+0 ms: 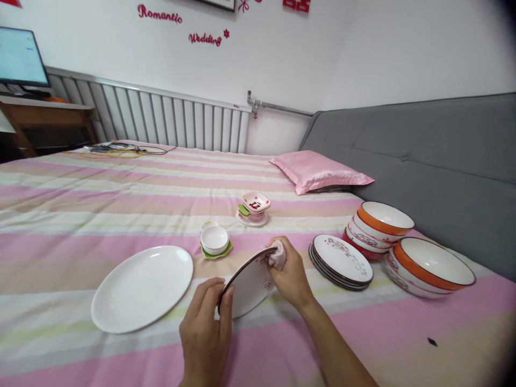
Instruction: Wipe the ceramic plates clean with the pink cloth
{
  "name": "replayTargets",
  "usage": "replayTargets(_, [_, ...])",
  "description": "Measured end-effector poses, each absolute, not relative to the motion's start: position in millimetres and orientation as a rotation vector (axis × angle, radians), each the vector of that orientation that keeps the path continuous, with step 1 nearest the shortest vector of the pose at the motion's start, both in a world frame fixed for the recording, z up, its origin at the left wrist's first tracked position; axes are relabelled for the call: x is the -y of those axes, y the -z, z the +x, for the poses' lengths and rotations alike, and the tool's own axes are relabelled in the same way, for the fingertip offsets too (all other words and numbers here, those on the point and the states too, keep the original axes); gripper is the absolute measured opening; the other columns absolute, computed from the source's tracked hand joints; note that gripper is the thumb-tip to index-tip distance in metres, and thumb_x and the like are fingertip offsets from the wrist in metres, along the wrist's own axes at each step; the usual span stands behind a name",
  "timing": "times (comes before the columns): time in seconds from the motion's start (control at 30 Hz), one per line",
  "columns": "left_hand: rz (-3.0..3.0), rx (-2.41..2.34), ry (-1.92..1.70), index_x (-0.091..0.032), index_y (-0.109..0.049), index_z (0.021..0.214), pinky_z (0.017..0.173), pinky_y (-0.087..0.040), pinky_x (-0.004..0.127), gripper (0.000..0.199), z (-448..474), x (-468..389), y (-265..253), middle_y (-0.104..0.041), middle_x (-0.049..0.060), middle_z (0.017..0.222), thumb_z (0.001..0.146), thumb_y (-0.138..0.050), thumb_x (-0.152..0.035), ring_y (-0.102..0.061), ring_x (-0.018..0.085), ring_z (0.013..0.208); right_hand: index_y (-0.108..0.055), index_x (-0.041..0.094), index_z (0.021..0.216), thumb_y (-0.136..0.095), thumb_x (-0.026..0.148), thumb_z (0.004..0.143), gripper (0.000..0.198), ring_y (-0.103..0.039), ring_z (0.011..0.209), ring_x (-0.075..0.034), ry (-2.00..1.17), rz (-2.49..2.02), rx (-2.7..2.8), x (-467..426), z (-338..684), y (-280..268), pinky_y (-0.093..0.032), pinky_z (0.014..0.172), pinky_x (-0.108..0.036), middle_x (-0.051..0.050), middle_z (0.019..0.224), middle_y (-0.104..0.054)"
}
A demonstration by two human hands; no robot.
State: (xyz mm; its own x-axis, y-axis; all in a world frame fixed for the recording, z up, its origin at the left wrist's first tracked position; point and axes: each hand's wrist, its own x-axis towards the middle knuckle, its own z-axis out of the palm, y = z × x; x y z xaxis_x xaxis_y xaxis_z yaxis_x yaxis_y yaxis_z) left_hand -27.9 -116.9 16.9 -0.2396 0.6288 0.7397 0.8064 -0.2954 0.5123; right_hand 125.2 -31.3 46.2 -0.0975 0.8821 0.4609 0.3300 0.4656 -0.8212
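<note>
Dark-rimmed plate [250,286], one — tilts between left hand [207,325], which pinches its near rim, and right hand [289,273], which clasps cloth [277,256] round the far edge; likely rigid, breakable — best held by rim

Your plate [245,293] looks like glazed ceramic, smooth and lightly glossy; your right fingers [284,243] pinch soft, matt cloth [277,258] at its rim. Left of the plate you have a dish [141,290] with a smooth, porcelain-like gloss. To the plate's right, the stack [342,260] and bowls [431,269] look glazed. Beneath the plate, your sheet [153,357] is matt, creased cloth. Beyond the plate, the pillow [320,169] has a satin sheen and the radiator [161,115] looks like painted metal.
</note>
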Motion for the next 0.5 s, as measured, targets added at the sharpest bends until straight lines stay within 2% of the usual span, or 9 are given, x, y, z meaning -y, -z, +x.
replayTargets(0.1, [-1.838,1.664,1.551,-0.019,-0.058,0.086,0.065,-0.048,0.022,0.005,-28,118,-18,-0.062,0.004,0.087,0.084,-0.054,-0.017,-0.061,0.012,0.074,-0.052,0.021,0.086,-0.044,0.002,0.057,0.036,-0.052,0.083,-0.018,-0.502,-1.047,1.765,39,124,-55,-0.039,0.072,-0.028,-0.001,0.086,-0.057])
replayTargets(0.23, [-1.89,1.6,1.525,-0.02,-0.058,0.085,0.064,-0.047,0.021,0.004,-28,119,-21,-0.063,0.004,0.087,0.083,-0.055,-0.017,-0.06,0.012,0.072,-0.052,0.022,0.083,-0.043,0.001,0.057,0.034,-0.049,0.081,-0.019,-0.293,-0.994,1.928,48,123,-64,-0.034,0.073,-0.03,-0.001,0.083,-0.057])
replayTargets(0.33, [-1.909,1.58,1.545,-0.019,-0.057,0.082,0.066,-0.048,0.021,0.004,-27,119,-22,-0.062,0.004,0.086,0.083,-0.055,-0.016,-0.06,0.012,0.073,-0.052,0.022,0.083,-0.044,0.001,0.059,0.033,-0.049,0.082,-0.019,-0.237,-0.977,2.002,51,123,-67,-0.032,0.073,-0.031,0.0,0.084,-0.058])
replayTargets(0.4, [-1.937,1.629,1.565,-0.019,-0.057,0.085,0.063,-0.048,0.022,0.003,-26,118,-21,-0.062,0.005,0.087,0.083,-0.054,-0.02,-0.06,0.013,0.073,-0.052,0.022,0.083,-0.043,0.001,0.058,0.034,-0.048,0.082,-0.019,-0.257,-0.993,2.003,50,124,-66,-0.032,0.073,-0.031,0.0,0.083,-0.058])
replayTargets(0.5, [-2.019,1.901,1.45,-0.02,-0.056,0.098,0.052,-0.046,0.023,0.023,-26,116,-17,-0.063,0.005,0.087,0.08,-0.057,-0.035,-0.06,0.015,0.07,-0.052,0.022,0.081,-0.042,0.001,0.055,0.034,-0.048,0.081,-0.019,-0.309,-1.055,1.93,41,129,-61,-0.034,0.072,-0.03,0.0,0.082,-0.057])
